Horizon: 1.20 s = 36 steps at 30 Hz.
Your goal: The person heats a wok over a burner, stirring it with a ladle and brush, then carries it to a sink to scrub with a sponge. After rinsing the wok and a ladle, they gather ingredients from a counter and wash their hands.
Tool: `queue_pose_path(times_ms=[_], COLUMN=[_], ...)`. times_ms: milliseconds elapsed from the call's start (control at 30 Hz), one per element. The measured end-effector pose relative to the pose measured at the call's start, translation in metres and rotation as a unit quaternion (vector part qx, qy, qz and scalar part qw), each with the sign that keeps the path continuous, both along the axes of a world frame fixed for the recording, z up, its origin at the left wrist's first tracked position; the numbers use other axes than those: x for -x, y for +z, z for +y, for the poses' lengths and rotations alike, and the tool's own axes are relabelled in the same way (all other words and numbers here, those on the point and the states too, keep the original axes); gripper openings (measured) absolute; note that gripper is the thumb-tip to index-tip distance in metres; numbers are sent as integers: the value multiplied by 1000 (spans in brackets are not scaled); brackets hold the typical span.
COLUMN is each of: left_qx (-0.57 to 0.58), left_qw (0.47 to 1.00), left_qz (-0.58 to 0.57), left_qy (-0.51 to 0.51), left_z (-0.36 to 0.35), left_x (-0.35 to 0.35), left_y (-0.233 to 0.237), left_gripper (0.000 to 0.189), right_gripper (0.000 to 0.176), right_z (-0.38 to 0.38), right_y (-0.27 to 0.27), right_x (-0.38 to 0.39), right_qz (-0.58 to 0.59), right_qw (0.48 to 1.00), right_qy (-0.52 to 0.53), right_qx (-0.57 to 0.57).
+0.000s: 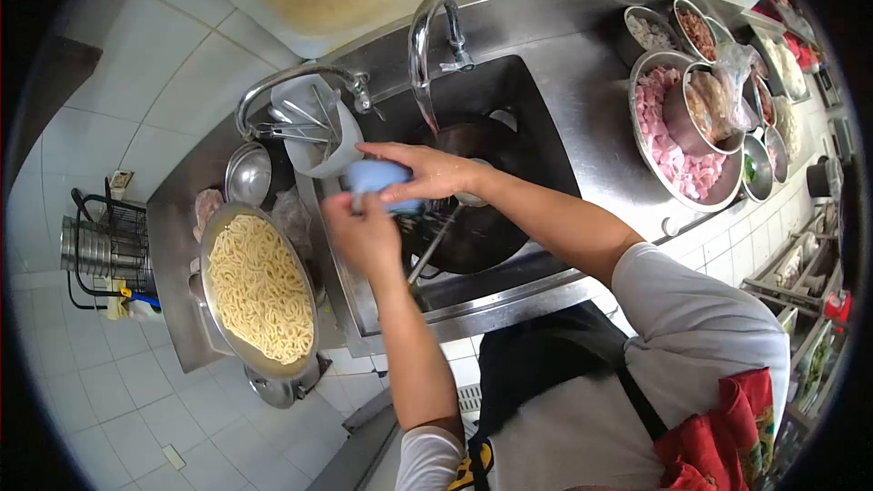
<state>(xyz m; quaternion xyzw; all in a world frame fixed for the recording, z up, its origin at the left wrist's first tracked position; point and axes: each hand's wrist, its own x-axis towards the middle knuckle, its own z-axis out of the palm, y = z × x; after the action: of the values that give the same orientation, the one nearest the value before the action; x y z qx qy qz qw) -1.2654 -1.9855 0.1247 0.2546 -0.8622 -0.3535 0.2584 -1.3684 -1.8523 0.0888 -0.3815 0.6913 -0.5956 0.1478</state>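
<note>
Over the left part of the dark sink, my right hand (423, 173) is closed around a small light blue object (377, 176), smeared by motion. Its thumb lies along the near side and its fingers reach over the top. My left hand (366, 235) has its fingers bent together at the lower edge of the same object. I cannot tell exactly what the blue thing is. Below both hands, a large dark wok (486, 241) sits in the sink, with a long thin metal handle (433, 245) slanting across it. Water runs from the tall tap (420, 45).
Left of my hands stand a white container (341, 147) of metal utensils and a metal bowl (248, 175). A basin of noodles (259, 286) is nearer me. On the right counter are a large bowl of raw meat (696, 173) and several smaller bowls. A second tap (291, 77) arches over the container.
</note>
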Motion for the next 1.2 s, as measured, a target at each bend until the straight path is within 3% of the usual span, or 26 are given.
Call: queue_pose_path(times_ms=[33, 100, 167, 200, 233, 267, 300, 367, 400, 433, 500, 600, 633, 667, 700, 733, 767, 833, 933, 967, 1000, 1033, 1100, 1133, 1167, 1200], left_qx=[-273, -450, -386, -325, -276, -228, -178, -173, -123, -260, -347, -370, -460, -453, -434, -312, -306, -340, -120, 74, 235, 193, 155, -64, -280, -337], left_qw=[960, 888, 916, 938, 954, 966, 972, 970, 984, 962, 922, 912, 872, 876, 877, 916, 907, 910, 890, 886, 804, 717, 685, 700, 674, 664], left_qz=[49, 73, 18, -39, 17, -36, -88, -146, -119, -30, -171, -136, -85, -116, -105, -138, -133, 0, -227, -235, -367, -496, -565, -613, -631, -617], left_qy=[-32, -62, -103, -117, -111, -120, -128, -86, -47, -75, -23, -115, -142, -120, -179, -210, -258, -238, -377, -393, -404, -451, -433, -360, -264, -255], left_z=[19, 40, 66, 79, 98, 100, 103, 85, 90, 86, 90, 105, 113, 119, 110, 112, 113, 131, 75, 46, 6, -3, -33, -37, -38, -35], left_x=[10, 33, 55, 68, 80, 90, 102, 138, 148, 167, 187, 203, 201, 209, 220, 225, 223, 215, 173, 149, 110, 62, -12, -17, -25, -37], left_y=[-1, -10, -41, -80, -104, -116, -127, -153, -140, -155, -120, -80, -61, -52, -69, -68, -63, -65, -99, -177, -269, -265, -295, -292, -282, -272], left_gripper=[24, 32, 48, 48, 42, 41, 41, 45, 49, 50, 42, 31, 19, 19, 20, 20, 19, 22, 31, 43, 47, 52, 49, 44, 40, 37], right_gripper=[79, 75, 63, 49, 37, 26, 23, 22, 21, 21, 23, 17, 17, 16, 15, 13, 19, 31, 31, 31, 32, 33, 33, 35, 36, 37], right_z=[10, 28, 34, 32, 29, 29, 18, 13, 15, 19, 30, 46, 52, 59, 67, 74, 79, 92, 118, 127, 136, 144, 161, 163, 160, 153], right_y=[3, -5, -52, -71, -88, -98, -135, -151, -145, -128, -97, -103, -103, -100, -99, -104, -106, -121, -112, -107, -105, -108, -119, -118, -125, -135], right_x=[0, 2, -1, -3, -4, -6, -2, 1, 1, -3, -12, -17, -20, -23, -27, -30, -32, -33, -36, -36, -40, -43, -52, -57, -57, -59], right_qz=[-44, -108, -154, -329, -490, -574, -565, -583, -597, -610, -594, -638, -642, -644, -648, -653, -657, -678, -707, -704, -703, -701, -652, -618, -564, -507], right_qw=[999, 994, 983, 926, 827, 740, 706, 682, 689, 693, 714, 714, 713, 712, 709, 708, 707, 692, 655, 656, 655, 653, 706, 730, 773, 808], right_qy=[16, -5, -78, -98, -113, -171, -209, -306, -316, -323, -347, -282, -278, -275, -273, -264, -258, -238, -217, -221, -227, -232, -245, -274, -288, -298], right_qx=[-17, -4, 63, 159, 251, 306, 372, 317, 264, 207, 131, 54, 54, 52, 47, 50, 43, 71, 153, 158, 162, 165, 124, 104, 41, -21])
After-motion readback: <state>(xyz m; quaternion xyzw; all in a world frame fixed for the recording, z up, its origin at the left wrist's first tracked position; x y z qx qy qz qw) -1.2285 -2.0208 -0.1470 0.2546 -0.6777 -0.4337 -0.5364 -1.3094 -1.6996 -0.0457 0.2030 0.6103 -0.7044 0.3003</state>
